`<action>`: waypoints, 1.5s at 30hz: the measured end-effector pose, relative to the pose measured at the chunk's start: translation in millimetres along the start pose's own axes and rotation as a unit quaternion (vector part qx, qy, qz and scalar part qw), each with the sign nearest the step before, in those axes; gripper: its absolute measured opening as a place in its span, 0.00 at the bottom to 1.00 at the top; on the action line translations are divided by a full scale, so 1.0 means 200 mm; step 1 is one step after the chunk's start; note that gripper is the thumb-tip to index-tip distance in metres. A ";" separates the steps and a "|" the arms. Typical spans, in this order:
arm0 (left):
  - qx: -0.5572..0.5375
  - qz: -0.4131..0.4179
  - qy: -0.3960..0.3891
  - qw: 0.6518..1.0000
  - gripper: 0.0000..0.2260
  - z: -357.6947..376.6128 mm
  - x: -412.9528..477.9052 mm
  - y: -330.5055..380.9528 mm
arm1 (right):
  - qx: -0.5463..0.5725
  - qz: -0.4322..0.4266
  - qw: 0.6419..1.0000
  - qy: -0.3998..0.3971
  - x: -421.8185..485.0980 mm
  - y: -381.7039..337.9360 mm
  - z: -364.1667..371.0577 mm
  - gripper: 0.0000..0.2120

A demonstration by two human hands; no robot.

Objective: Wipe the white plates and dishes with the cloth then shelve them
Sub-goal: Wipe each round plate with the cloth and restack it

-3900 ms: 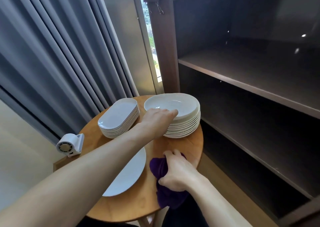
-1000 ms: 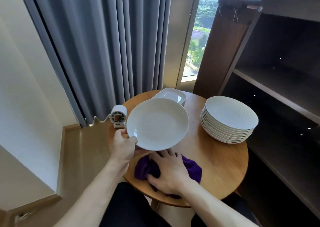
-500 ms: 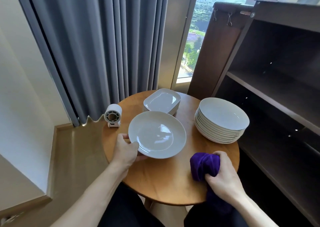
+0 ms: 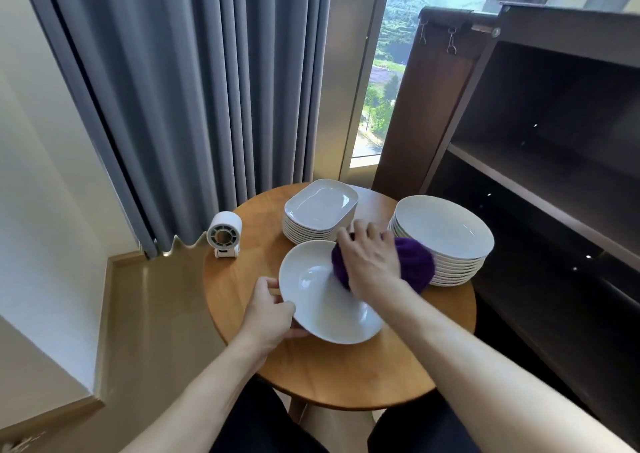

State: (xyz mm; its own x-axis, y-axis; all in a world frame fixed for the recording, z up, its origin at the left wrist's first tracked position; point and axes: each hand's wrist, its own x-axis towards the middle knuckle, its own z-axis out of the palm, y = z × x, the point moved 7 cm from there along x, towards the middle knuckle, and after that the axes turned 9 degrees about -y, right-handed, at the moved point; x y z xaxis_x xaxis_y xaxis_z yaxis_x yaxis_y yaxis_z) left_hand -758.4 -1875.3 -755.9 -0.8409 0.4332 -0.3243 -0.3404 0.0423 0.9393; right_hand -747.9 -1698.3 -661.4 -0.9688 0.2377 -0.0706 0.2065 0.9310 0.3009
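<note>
Here, glossy round white plate (image 4: 322,300), fuzzy purple cloth (image 4: 417,264) bunched against it

At the middle of the table (image 4: 329,376) is a bowl (image 4: 322,300), with the cloth (image 4: 415,262) on its 2 o'clock rim. On the table, a dish stack (image 4: 320,207) lies at 12 o'clock, a plate stack (image 4: 446,231) at 2, and a fan (image 4: 224,233) at 10. Shelves (image 4: 554,182) stand beside the table at 3, and a curtain (image 4: 190,89) hangs behind at 11.
</note>
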 end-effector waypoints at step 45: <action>-0.046 -0.106 0.033 0.993 0.13 -0.03 -0.09 -0.02 | 0.349 -0.157 0.923 -0.038 -0.13 -0.39 0.27 0.30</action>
State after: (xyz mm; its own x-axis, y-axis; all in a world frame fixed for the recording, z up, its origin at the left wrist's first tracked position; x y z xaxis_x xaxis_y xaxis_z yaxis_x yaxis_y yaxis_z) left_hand -745.2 -1888.3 -755.1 -0.7709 0.3626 -0.5238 -0.5477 0.0427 0.8356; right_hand -730.5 -1762.5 -734.3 -0.9889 -0.0794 -0.1253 -0.0179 0.9024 -0.4305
